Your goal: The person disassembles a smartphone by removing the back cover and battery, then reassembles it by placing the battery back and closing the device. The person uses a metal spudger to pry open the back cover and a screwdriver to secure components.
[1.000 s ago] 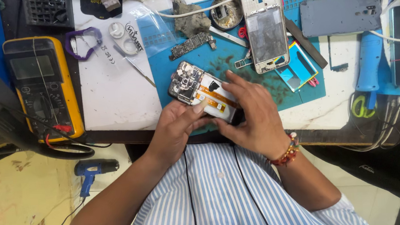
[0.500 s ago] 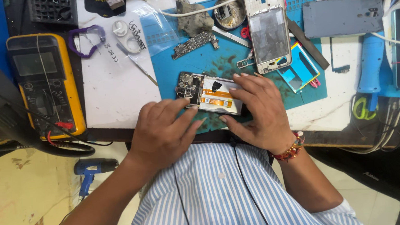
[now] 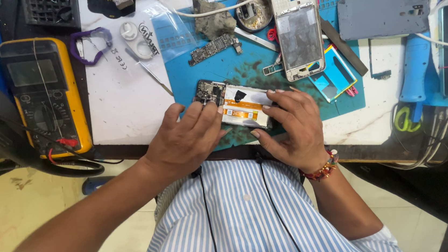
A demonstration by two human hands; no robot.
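Both hands work on an opened phone lying on the blue mat at the near edge of the bench, just above the striped shirt. Left hand lies over the phone's left end, fingers curled tog. & pressing down on it next to the exposed circuit board w/ camera parts; can't tell if it really grips or just presses. Right hand clamps the phone's right end, fingers on the far edge, thumb tucked under the near edge; beaded bracelet on that wrist. Inside of the phone shows white w/ an orange strip across the middle. Further back on the mat: a loose circuit board, a bare phone frame standing lengthwise, a small round metal dish. A grey back cover lies to the right, off the mat. Yellow meter sits well apart at the left, its leads trailing off the bench edge.
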